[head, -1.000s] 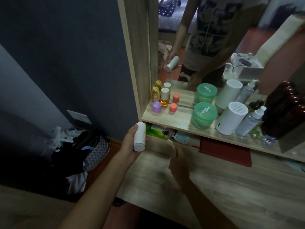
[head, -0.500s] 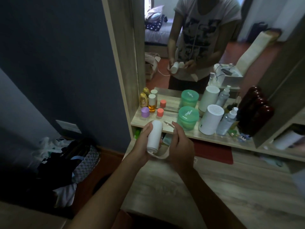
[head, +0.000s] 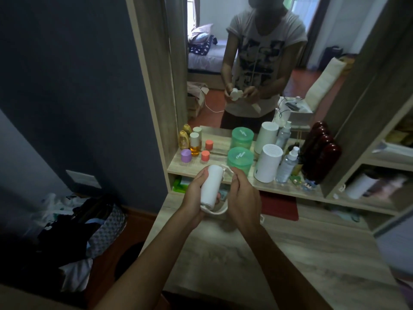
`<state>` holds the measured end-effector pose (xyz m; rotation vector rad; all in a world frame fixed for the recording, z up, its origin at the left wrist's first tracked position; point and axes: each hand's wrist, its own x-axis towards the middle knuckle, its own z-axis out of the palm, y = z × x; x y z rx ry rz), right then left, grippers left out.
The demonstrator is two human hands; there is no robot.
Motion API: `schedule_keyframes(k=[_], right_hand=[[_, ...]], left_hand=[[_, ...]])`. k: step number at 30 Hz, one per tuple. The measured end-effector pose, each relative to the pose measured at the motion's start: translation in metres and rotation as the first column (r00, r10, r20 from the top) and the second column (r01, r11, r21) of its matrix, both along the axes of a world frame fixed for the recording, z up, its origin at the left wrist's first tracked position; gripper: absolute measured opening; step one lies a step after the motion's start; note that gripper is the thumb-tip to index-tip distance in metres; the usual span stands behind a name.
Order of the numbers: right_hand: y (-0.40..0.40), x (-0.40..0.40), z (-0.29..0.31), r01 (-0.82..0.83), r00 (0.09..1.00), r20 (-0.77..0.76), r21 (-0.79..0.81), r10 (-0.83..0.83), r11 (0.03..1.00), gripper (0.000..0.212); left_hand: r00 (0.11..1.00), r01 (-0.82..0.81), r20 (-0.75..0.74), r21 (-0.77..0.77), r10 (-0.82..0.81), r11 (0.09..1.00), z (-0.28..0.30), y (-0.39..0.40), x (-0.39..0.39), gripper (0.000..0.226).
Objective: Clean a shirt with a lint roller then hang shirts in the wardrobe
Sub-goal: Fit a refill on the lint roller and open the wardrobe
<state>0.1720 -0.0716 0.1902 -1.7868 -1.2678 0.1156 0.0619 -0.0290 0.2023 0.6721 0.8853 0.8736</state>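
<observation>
A white cylindrical lint roller (head: pixel 211 185) stands upright in front of me over the wooden dressing table (head: pixel 268 253). My left hand (head: pixel 194 199) grips its lower body from the left. My right hand (head: pixel 242 198) is curled beside it on the right and pinches the pale curved handle that loops under the roller. The mirror (head: pixel 257 63) shows both hands on the roller. No shirt to be cleaned and no wardrobe is in view.
The shelf (head: pixel 178 168) under the mirror holds small bottles, two green jars (head: pixel 240 158), a white cylinder (head: pixel 268 163) and spray bottles. A pile of clothes and bags (head: pixel 73 224) lies on the floor at the left. Open cubbies (head: pixel 380 175) stand at the right.
My left hand lifted the roller from low at the table's edge up in front of the shelf. My right hand came up from the table and took hold of the handle.
</observation>
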Motion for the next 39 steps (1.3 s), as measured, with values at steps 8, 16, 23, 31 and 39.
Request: schedule_keyframes(k=[8, 16, 23, 31, 39], right_hand=[[0.014, 0.023, 0.027, -0.306, 0.942, -0.166, -0.058, 0.293, 0.950, 0.028], [0.014, 0.033, 0.036, -0.254, 0.924, -0.321, -0.110, 0.207, 0.961, 0.035], [0.015, 0.032, 0.034, -0.186, 0.931, -0.337, -0.102, 0.142, 0.977, 0.054], [0.013, 0.027, 0.041, -0.242, 0.830, -0.521, -0.018, 0.198, 0.970, 0.045], [0.018, 0.024, 0.039, -0.264, 0.846, -0.485, -0.021, 0.221, 0.964, 0.040]], left_hand=[[1.000, 0.022, -0.019, 0.092, -0.021, 0.995, 0.006, -0.019, 0.012, 0.036], [0.993, 0.025, -0.119, 0.167, -0.005, 0.986, 0.008, -0.022, 0.017, 0.033], [0.975, 0.167, -0.191, 0.292, -0.114, 0.942, 0.017, -0.026, 0.015, 0.030], [0.950, 0.232, -0.285, 0.369, -0.128, 0.900, 0.021, -0.021, 0.008, 0.034], [0.947, 0.218, -0.304, 0.376, -0.102, 0.900, 0.018, -0.007, 0.007, 0.035]])
